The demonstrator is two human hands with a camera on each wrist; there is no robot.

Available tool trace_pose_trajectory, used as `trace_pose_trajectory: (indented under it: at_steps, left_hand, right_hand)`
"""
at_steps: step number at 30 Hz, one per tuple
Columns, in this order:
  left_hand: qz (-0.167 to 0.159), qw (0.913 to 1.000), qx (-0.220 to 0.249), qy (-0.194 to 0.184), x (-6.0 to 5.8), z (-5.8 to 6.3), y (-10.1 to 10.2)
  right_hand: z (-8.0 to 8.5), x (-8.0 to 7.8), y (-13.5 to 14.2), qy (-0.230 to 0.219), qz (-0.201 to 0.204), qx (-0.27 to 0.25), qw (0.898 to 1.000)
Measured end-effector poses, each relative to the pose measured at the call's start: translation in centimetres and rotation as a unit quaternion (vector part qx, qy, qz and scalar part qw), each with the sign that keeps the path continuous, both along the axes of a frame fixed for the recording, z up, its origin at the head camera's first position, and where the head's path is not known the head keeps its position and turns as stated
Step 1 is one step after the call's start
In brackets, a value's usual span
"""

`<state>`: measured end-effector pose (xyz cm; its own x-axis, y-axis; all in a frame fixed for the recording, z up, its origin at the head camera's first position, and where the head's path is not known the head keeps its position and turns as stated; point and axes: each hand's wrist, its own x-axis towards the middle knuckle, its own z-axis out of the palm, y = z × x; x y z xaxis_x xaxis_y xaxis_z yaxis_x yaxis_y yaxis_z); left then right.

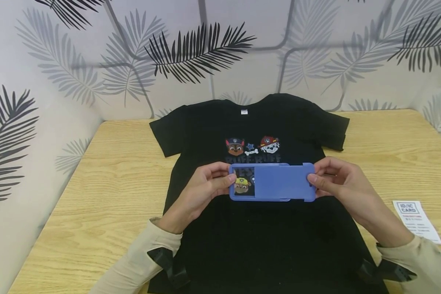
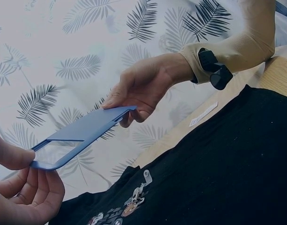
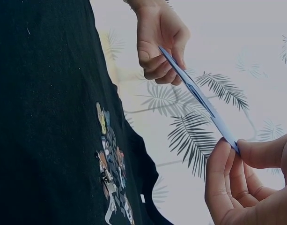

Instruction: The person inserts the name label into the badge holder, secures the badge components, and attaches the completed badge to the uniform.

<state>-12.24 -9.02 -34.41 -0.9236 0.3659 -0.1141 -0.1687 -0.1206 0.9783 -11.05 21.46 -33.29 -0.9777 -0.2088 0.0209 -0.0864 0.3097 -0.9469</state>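
A blue card holder (image 1: 272, 181) is held level above a black T-shirt (image 1: 257, 241), its inner part slid out to the right. Through the clear window at its left end the shirt's print shows. My left hand (image 1: 202, 188) pinches the framed left end between thumb and fingers. At the other end, my right hand (image 1: 347, 190) pinches the slid-out part (image 2: 101, 117), thumb on the near face. In the right wrist view the holder (image 3: 195, 91) appears almost edge-on, a hand at each end.
The T-shirt lies spread on a wooden table (image 1: 106, 183), cartoon dog prints (image 1: 235, 147) on its chest. A white paper slip (image 1: 417, 222) marked "ID/IC CARD" lies beside my right forearm. Behind the table is a leaf-patterned backdrop (image 1: 242, 73).
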Motion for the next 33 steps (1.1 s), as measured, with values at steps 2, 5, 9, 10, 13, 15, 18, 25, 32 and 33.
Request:
trace_pose_trajectory:
  at_steps: [2,5,9,10,13,15,18,25,32,33]
  left_hand:
    - [-0.001,1.0000,0.000,0.000,0.01,0.01,-0.01]
    - [-0.001,1.0000,0.000,0.001,0.03,0.02,-0.05]
    - [0.000,1.0000,0.002,0.002,0.06,0.02,-0.07]
    - [0.000,1.0000,0.002,0.002,0.06,0.02,-0.07]
    - [0.000,1.0000,0.003,0.003,0.07,0.08,-0.05]
    - [0.000,1.0000,0.003,0.005,0.07,0.12,-0.04]
    - [-0.001,1.0000,0.002,0.007,0.07,0.22,-0.05]
    - [-0.001,1.0000,-0.002,0.008,-0.02,0.22,-0.05]
    - [0.002,1.0000,-0.005,0.004,0.04,0.25,-0.07]
    - [0.003,1.0000,-0.004,0.003,0.06,0.25,-0.06]
  right_hand:
    - [0.00,-0.01,0.02,0.001,0.000,-0.002,1.000]
    - [0.00,-0.02,0.04,0.002,0.000,-0.005,1.000]
    - [0.03,-0.05,0.06,0.002,0.000,-0.006,1.000]
    - [0.04,-0.05,0.08,0.002,0.000,-0.005,1.000]
    - [0.07,-0.06,0.11,0.003,-0.002,-0.003,1.000]
    - [0.08,-0.08,0.14,0.005,-0.003,-0.004,1.000]
    - [0.09,-0.12,0.18,0.005,-0.003,-0.009,1.000]
    - [0.05,-0.16,0.24,0.005,-0.001,-0.028,1.000]
    - [0.01,-0.14,0.25,0.007,-0.003,-0.029,1.000]
    - [0.00,-0.14,0.25,0.007,-0.003,-0.030,1.000]
